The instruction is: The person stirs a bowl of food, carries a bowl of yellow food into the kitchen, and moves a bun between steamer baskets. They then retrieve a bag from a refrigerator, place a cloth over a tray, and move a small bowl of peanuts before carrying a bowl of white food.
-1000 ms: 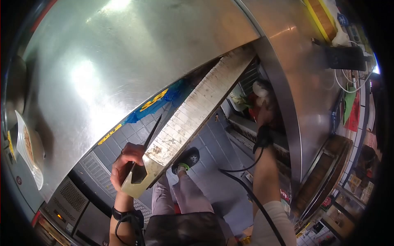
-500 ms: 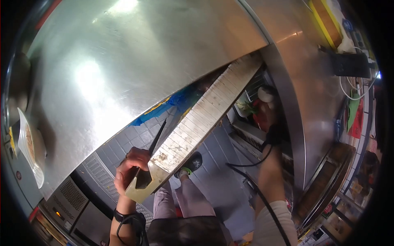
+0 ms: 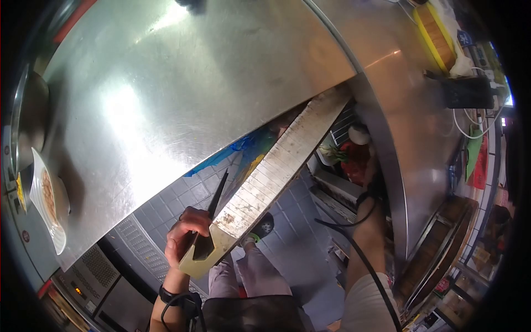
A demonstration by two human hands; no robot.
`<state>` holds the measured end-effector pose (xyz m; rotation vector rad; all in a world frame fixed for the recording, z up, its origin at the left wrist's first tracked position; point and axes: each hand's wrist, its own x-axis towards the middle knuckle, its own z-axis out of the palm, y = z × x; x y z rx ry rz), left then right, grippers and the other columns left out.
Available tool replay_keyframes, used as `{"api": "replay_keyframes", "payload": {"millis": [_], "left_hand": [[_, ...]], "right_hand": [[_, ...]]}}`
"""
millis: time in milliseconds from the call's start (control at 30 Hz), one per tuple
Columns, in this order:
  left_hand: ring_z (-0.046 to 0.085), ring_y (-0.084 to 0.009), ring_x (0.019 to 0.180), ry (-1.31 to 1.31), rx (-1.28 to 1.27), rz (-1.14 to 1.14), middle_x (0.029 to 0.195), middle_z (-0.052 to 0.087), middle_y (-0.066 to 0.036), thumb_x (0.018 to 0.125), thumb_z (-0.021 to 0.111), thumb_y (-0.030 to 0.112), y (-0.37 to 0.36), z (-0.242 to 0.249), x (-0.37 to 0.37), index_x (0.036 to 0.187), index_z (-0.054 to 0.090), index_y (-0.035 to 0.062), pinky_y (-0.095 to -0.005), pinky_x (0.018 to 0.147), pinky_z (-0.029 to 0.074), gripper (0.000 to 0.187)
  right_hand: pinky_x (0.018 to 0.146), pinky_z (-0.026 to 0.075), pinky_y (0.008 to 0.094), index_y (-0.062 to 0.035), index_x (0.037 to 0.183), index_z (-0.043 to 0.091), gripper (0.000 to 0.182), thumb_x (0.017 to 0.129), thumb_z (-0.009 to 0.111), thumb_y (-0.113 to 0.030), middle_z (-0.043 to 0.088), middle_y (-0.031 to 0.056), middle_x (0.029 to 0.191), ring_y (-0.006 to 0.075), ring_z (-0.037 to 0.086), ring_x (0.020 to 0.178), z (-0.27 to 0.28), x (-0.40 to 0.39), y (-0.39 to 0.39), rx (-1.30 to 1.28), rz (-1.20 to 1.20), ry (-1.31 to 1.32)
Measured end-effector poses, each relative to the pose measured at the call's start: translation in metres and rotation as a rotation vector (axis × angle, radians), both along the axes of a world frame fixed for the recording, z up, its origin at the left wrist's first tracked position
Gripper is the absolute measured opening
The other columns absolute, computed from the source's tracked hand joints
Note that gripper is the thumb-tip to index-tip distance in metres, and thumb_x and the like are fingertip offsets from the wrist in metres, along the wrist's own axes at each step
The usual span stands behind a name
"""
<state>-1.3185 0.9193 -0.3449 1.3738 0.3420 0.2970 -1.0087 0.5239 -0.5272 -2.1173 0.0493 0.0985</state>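
My left hand is closed at the notched end of an open cabinet door, whose pale, stained top edge runs up to the steel counter. A dark, narrow, pointed strip like a knife blade sticks up from this fist, beside the door. My right hand reaches into the shadowed cabinet beneath the counter, its fingers mostly hidden. Close to it lie a red bag or wrapper, a pale round thing and some green leaves. I cannot tell whether the right hand holds anything.
The steel counter fills the upper view. At its left edge stand a white dish of food and a metal bowl. On the right are a yellow-rimmed container, a black device and a round wooden board. A cable crosses my right forearm.
The view has shifted slightly. My left hand and the door end appear a little farther right and lower. My right hand stays in the cabinet, its wrist slightly lower.
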Motion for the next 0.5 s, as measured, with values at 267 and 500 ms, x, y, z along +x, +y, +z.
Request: {"api": "replay_keyframes", "payload": {"millis": [267,500], "left_hand": [[0.048,-0.0261,0.078,-0.01,0.042,-0.011,0.076,0.054,-0.014,0.085,0.021,0.049,-0.001,0.001,0.0,0.073,0.055,-0.0009,-0.0367,0.077,0.036,0.062],[0.048,-0.0265,0.079,0.032,-0.001,-0.012,0.077,0.055,-0.014,0.084,0.02,0.05,0.0,0.0,-0.006,0.074,0.055,-0.0017,-0.0365,0.078,0.035,0.063]], "right_hand": [[0.092,0.035,0.0369,-0.0062,0.119,0.045,0.046,0.084,0.045,-0.036,0.05,0.0119,0.117,0.0243,0.047,0.109,0.009,-0.009,0.004,0.284,-0.189,0.056],[0.093,0.035,0.0369,-0.0066,0.12,0.045,0.046,0.084,0.044,-0.036,0.05,0.011,0.118,0.0235,0.046,0.11,0.031,-0.055,0.051,0.81,-0.539,0.022]]}}
